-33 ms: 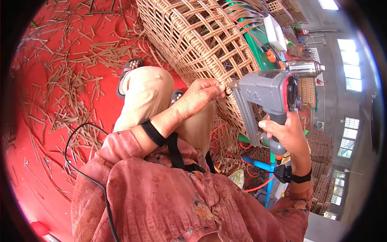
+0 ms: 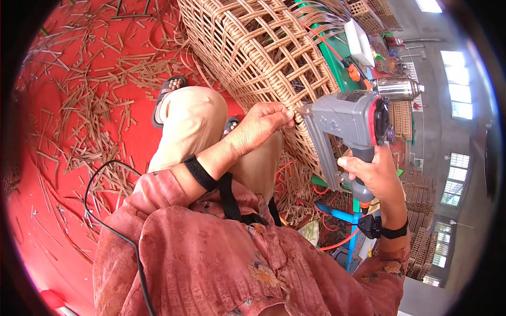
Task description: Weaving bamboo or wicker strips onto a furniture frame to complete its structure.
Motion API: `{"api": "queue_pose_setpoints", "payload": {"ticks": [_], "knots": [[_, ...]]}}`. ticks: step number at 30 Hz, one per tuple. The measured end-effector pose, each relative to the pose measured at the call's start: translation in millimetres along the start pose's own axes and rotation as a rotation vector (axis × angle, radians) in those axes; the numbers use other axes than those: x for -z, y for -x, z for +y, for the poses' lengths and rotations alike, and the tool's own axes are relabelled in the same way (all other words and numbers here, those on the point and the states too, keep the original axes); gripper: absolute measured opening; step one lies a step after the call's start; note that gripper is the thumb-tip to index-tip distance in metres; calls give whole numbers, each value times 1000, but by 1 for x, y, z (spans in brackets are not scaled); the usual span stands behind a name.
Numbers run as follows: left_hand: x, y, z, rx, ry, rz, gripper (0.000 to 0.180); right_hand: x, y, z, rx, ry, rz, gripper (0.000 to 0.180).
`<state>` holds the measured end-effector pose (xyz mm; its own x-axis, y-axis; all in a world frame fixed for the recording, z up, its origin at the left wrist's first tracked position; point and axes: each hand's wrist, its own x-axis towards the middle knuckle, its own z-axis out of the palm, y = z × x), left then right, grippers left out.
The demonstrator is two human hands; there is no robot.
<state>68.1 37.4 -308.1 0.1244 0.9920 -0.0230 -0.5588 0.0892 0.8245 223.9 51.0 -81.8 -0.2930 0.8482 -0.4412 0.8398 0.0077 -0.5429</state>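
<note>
She wears a faded pink floral blouse, beige trousers, dark sandals, and black straps at both wrists; a black cable trails at eight o'clock.

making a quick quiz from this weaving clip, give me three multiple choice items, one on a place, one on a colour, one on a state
1. Where is the nose of the nail gun?
A. against the woven rattan frame beside the left hand
B. lying on the floor
C. resting on the knee

2. What colour is the floor strewn with cane offcuts?
A. blue
B. red
C. white

3. What is the right hand doing?
A. hanging open and empty
B. pinching a strand
C. closed around the nail gun's grip

Answers:
1 A, the tip meets the weave next to the left fingertips.
2 B, the ground under the scraps is red.
3 C, its fingers wrap the handle under the grey body.
</note>
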Motion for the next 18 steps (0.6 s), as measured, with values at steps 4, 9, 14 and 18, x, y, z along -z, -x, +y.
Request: {"api": "queue_pose_setpoints", "payload": {"ticks": [4, 9, 14, 18], "knots": [[-1, 0, 1, 18, 27, -9, 25, -3, 0, -7, -1, 85, 12, 33], [0, 0, -2, -35, 33, -9, 23, 1, -5, -10, -7, 147, -3, 35], [-2, 1, 2, -54, 33, -4, 22, -1, -5, -21, -45, 222, -16, 36], [1, -1, -2, -62, 66, -17, 19, 2, -5, -27, -46, 227, -11, 33]]}}
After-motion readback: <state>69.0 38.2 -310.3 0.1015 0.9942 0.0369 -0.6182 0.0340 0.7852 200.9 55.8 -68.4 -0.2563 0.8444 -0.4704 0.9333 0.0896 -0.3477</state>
